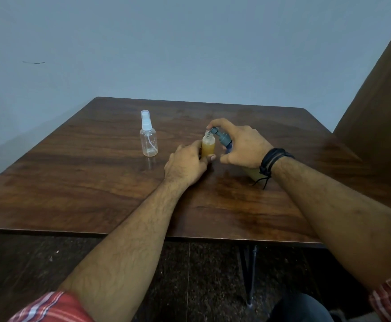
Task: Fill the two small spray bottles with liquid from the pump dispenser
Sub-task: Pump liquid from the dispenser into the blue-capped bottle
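The left hand (187, 163) curls its grip low around the light, slippery, nearly full open bottle (208, 147), just right of the capped spray bottle (149, 135), while the right hand (241, 145) grips the pump dispenser (223, 137), its nozzle at the neck.

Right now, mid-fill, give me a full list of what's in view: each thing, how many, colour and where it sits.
Open spray bottle: 1, clear, mostly full of amber liquid, table centre, cap off.
Capped spray bottle: 1, clear with white sprayer, only a trace of liquid at the bottom, stands left of the open one.
Pump dispenser: 1, grey-blue pump head, nozzle over the open bottle's mouth; body mostly hidden.
Table: 1, dark brown wood, against a pale blue wall.
Wristband: 1, black cords, right wrist.
Sleeves: 2, red plaid, bottom corners.
Hands: left hand grips the open bottle; right hand grips the dispenser.
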